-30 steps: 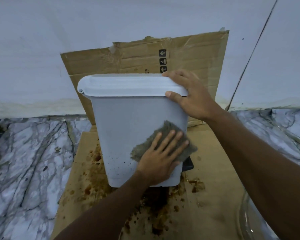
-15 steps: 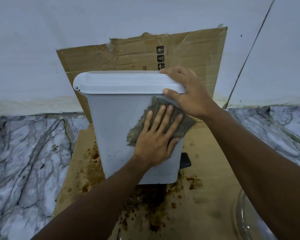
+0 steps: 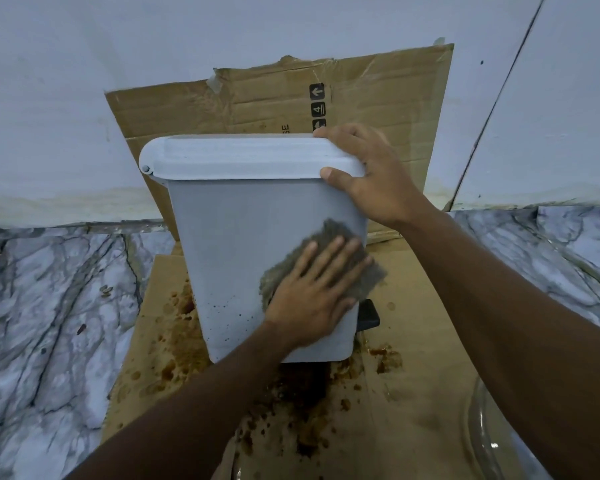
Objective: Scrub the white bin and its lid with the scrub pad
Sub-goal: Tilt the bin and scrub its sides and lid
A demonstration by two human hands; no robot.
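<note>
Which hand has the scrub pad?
The left hand: its straight fingers press the scrub pad against the side of the white bin. The right hand grips the lid edge instead.

Your left hand [image 3: 312, 292] lay flat on the grey-green fibrous scrub pad [image 3: 328, 232], fingers straight and spread, pressing it to the front wall of the white plastic bin [image 3: 236, 244] near its right edge. Your right hand [image 3: 371, 174] gripped the right corner of the rounded white lid [image 3: 243, 157], thumb on the front rim, fingers over the top. Dark specks [image 3: 229, 313] dotted the bin's lower front, and a black pedal [image 3: 369, 315] poked out low on its right. The bin stood on a flat brown cardboard sheet [image 3: 423, 341] splashed with brown stains [image 3: 305, 403]. A torn cardboard panel [image 3: 257, 105] leaned on the wall behind.
</note>
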